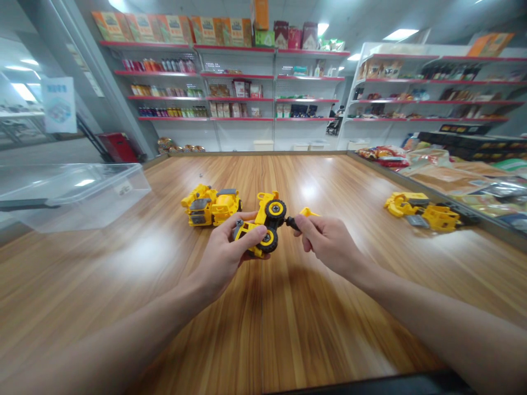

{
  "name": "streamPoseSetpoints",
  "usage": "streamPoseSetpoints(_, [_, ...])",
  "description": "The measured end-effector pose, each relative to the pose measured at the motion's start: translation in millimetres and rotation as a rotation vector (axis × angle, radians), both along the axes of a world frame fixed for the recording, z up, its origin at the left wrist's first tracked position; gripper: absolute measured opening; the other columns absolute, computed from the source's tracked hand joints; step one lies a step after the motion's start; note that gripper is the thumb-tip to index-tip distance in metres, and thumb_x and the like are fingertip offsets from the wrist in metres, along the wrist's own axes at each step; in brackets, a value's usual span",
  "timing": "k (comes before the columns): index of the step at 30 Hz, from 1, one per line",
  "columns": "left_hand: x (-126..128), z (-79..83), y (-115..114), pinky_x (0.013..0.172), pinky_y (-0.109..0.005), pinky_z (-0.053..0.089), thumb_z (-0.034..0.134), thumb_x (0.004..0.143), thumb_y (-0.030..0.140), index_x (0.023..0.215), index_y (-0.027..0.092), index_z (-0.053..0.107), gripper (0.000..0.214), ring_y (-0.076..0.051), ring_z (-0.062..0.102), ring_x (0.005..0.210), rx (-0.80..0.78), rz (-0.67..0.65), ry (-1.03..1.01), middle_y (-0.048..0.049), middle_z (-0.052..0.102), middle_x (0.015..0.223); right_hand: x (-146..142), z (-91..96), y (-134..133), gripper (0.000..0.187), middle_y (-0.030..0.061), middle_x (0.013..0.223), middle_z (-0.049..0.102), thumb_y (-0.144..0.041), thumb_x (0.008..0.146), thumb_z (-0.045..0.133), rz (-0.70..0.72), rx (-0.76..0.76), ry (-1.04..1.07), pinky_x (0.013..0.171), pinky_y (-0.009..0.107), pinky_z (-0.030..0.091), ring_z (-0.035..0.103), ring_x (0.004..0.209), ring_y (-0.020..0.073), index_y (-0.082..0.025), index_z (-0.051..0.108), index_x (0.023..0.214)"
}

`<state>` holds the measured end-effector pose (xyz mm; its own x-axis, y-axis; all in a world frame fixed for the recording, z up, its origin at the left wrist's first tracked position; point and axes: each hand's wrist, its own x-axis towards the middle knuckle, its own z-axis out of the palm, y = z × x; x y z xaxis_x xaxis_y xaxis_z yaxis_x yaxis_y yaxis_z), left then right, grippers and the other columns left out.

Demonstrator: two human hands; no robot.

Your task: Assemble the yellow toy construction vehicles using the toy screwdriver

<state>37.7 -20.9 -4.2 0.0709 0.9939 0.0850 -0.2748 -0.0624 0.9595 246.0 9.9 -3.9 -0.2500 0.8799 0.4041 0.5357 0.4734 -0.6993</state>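
Observation:
My left hand [224, 258] grips a yellow toy vehicle body [253, 230] with black-and-yellow wheels [275, 209], its thumb lying across the yellow frame. My right hand [329, 241] pinches a toy screwdriver [302, 218] with a yellow handle, partly hidden by the fingers. Its black tip points at the vehicle beside the upper wheel. Just beyond my left hand stands a yellow toy construction vehicle [212, 206] with grey parts, not touching it. Another yellow toy vehicle [424, 212] lies far right on the wooden table [263, 329].
A clear plastic storage bin [69, 195] stands at the table's left. Along the right edge, a low glass-topped counter [465, 186] holds packaged goods. Red-edged white shelves [230, 82] of boxes and bottles line the back of the room.

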Motion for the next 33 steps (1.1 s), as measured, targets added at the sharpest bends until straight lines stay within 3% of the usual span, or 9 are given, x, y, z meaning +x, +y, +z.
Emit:
streamPoseSetpoints(3, [-1.0,0.4,0.7,0.066,-0.041,0.061,0.075,0.077,0.032,0.11,0.02,0.059,0.039,-0.022,0.068,0.081,-0.004,-0.016,0.003,-0.0068,0.069,0.096,0.1,-3.1,2.1,0.041,-0.0001,0.06,0.062,-0.049,0.097,0.045,0.006,-0.036,-0.006,0.053,0.025,0.041,0.057,0.053,0.012,-0.017,0.067,0.085])
streamPoseSetpoints(6, [-1.9,1.3,1.7,0.066,-0.041,0.061,0.072,0.079,0.032,0.106,0.019,0.06,0.032,-0.021,0.067,0.081,-0.042,-0.044,-0.017,-0.006,0.067,0.096,-0.4,-3.8,1.3,0.03,-0.0011,0.074,0.066,-0.036,0.092,0.057,0.014,0.015,0.006,0.06,0.026,0.044,0.06,0.064,0.0135,-0.02,0.056,0.118])
streamPoseSetpoints(10, [-2.1,1.1,2.7,0.064,-0.039,0.061,0.07,0.081,0.033,0.105,0.017,0.062,0.03,-0.02,0.065,0.081,-0.104,-0.082,-0.022,-0.0071,0.066,0.097,-0.4,2.0,-2.4,0.02,0.0002,0.071,0.064,-0.036,0.094,0.053,0.015,0.051,-0.092,0.058,0.026,0.041,0.057,0.061,0.0127,-0.018,0.061,0.096])
streamPoseSetpoints(13, [-1.9,0.2,2.9,0.064,-0.038,0.061,0.07,0.082,0.033,0.104,0.016,0.063,0.029,-0.021,0.065,0.082,-0.127,-0.097,-0.022,-0.0082,0.066,0.097,-0.2,5.3,-2.9,0.045,0.0008,0.059,0.058,-0.047,0.098,0.043,-0.024,0.033,-0.171,0.055,0.027,0.037,0.052,0.054,0.0119,-0.017,0.062,0.07])
streamPoseSetpoints(18, [-4.4,1.0,4.5,0.063,-0.037,0.061,0.067,0.083,0.036,0.107,0.016,0.065,0.032,-0.023,0.068,0.082,-0.281,-0.106,-0.121,-0.0109,0.069,0.098,0.3,2.6,-0.8,0.027,-0.0008,0.077,0.066,-0.033,0.093,0.057,-0.013,0.115,-0.106,0.063,0.027,0.042,0.057,0.064,0.0127,-0.021,0.058,0.117])
streamPoseSetpoints(21, [-6.7,2.2,6.4,0.06,-0.034,0.061,0.067,0.083,0.035,0.105,0.015,0.068,0.03,-0.023,0.07,0.08,-0.434,-0.157,-0.219,-0.0115,0.07,0.097,1.4,2.5,-1.0,0.023,0.0005,0.084,0.068,-0.03,0.092,0.058,0.051,0.163,-0.077,0.065,0.027,0.044,0.059,0.068,0.0126,-0.022,0.06,0.113])
streamPoseSetpoints(25, [-7.6,3.5,6.9,0.054,-0.03,0.061,0.066,0.083,0.035,0.107,0.014,0.069,0.033,-0.025,0.071,0.081,-0.586,-0.191,-0.268,-0.0129,0.071,0.097,3.0,5.8,-2.4,0.024,-0.0003,0.073,0.066,-0.042,0.087,0.066,0.056,0.19,-0.035,0.058,0.025,0.043,0.056,0.06,0.0113,-0.02,0.069,0.097])
streamPoseSetpoints(30, [-6.7,5.9,4.5,0.052,-0.029,0.061,0.066,0.083,0.036,0.11,0.013,0.069,0.035,-0.026,0.072,0.078,-0.599,-0.216,-0.271,-0.0131,0.072,0.094,4.7,10.4,-7.1,0.033,0.0022,0.094,0.069,-0.026,0.092,0.059,0.096,0.311,-0.033,0.061,0.024,0.047,0.059,0.069,0.0109,-0.022,0.062,0.124])
streamPoseSetpoints(33, [-6.7,6.2,4.2,0.052,-0.029,0.061,0.067,0.082,0.036,0.109,0.013,0.07,0.036,-0.026,0.072,0.079,-0.582,-0.225,-0.269,-0.0131,0.072,0.095,5.7,13.3,-9.4,0.031,0.0021,0.094,0.069,-0.019,0.09,0.056,0.124,0.334,-0.075,0.062,0.023,0.047,0.06,0.069,0.0101,-0.019,0.062,0.121])
